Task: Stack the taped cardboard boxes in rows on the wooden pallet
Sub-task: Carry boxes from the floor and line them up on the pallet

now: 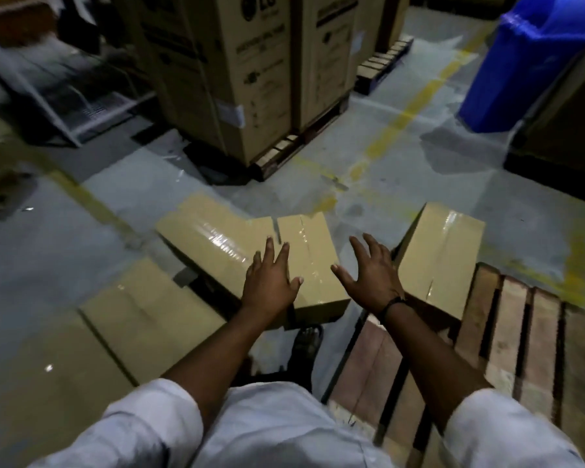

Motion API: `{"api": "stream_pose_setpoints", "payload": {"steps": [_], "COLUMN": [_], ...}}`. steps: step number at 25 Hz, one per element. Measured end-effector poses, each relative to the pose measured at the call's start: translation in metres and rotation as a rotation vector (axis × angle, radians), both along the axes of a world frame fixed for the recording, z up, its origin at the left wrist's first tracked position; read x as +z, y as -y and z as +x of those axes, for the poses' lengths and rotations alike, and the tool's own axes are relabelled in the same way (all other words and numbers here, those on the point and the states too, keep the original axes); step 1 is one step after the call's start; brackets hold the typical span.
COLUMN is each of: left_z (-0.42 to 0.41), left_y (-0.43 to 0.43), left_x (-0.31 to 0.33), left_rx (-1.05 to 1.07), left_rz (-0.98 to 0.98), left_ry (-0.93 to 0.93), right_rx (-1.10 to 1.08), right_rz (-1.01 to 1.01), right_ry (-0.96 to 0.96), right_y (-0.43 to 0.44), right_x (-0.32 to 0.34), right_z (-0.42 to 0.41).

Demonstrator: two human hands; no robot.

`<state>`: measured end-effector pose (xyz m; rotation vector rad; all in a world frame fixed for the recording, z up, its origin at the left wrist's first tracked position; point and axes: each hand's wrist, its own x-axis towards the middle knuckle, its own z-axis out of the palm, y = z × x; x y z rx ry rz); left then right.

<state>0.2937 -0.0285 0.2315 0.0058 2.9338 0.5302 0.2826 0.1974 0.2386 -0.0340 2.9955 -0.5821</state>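
Observation:
Several taped cardboard boxes lie on the grey floor in front of me. My left hand (pixel 270 278) is spread over the near left side of a small box (pixel 313 261), fingers apart. My right hand (pixel 372 275) hovers open just right of that box, holding nothing. A longer box (pixel 206 236) lies to its left, and a large box (pixel 139 309) sits nearer at the lower left. Another taped box (pixel 438 256) rests at the far corner of the wooden pallet (pixel 507 336), which fills the lower right.
Tall printed cartons (pixel 247 72) stand on a pallet straight ahead. A blue bin (pixel 527 59) is at the upper right and a metal rack (pixel 68 92) at the upper left. Yellow floor lines cross the concrete. My sandalled foot (pixel 306 341) is below the small box.

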Motion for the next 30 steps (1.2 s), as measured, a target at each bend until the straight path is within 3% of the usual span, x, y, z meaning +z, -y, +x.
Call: {"api": "stream_pose_setpoints", "payload": {"steps": [5, 14, 18, 24, 30], "left_z": [0.095, 0.161, 0.155, 0.106, 0.051], "left_y": [0.069, 0.18, 0.216, 0.25, 0.253], "left_x": [-0.003, -0.02, -0.028, -0.033, -0.045], "left_rx": [0.085, 0.324, 0.359, 0.243, 0.221], "left_rz": [-0.045, -0.005, 0.049, 0.067, 0.121], "left_ry": [0.022, 0.088, 0.118, 0.078, 0.098], "right_rx": [0.113, 0.254, 0.299, 0.287, 0.272], "right_rz": [-0.027, -0.009, 0.018, 0.023, 0.086], "right_ry": [0.047, 0.113, 0.157, 0.166, 0.192], "right_y": [0.047, 0.148, 0.197, 0.267, 0.27], "right_x": [0.004, -0.004, -0.009, -0.018, -0.024], "right_z": [0.072, 0.089, 0.071, 0.042, -0.005]}}
